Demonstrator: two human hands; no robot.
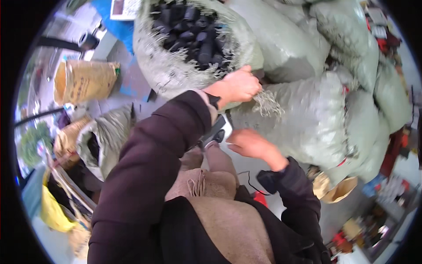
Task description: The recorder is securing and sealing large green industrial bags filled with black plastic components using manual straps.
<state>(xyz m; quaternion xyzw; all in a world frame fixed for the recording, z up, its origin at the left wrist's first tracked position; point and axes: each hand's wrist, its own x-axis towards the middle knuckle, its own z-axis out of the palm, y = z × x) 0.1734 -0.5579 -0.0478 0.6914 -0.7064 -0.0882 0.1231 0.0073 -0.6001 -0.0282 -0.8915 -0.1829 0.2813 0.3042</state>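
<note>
My left hand (pixel 237 84) fingers pinch the frayed rim of the charcoal sack (pixel 176 66); I should grip firmly, while right hand (pixel 248 143) fingers hover loosely spread.

right hand (pixel 247 143) fingers hidden behind a black-and-white device (pixel 218 129).

left hand (pixel 237 86) gripping frayed rim of open woven sack (pixel 176 66) of black cylinders (pixel 193 31), right hand (pixel 250 144) below

We see an open grey-green woven sack (pixel 176 66) at upper centre of the frame, leaning, frayed at its rim, filled with black cylindrical pieces (pixel 193 33).
</note>
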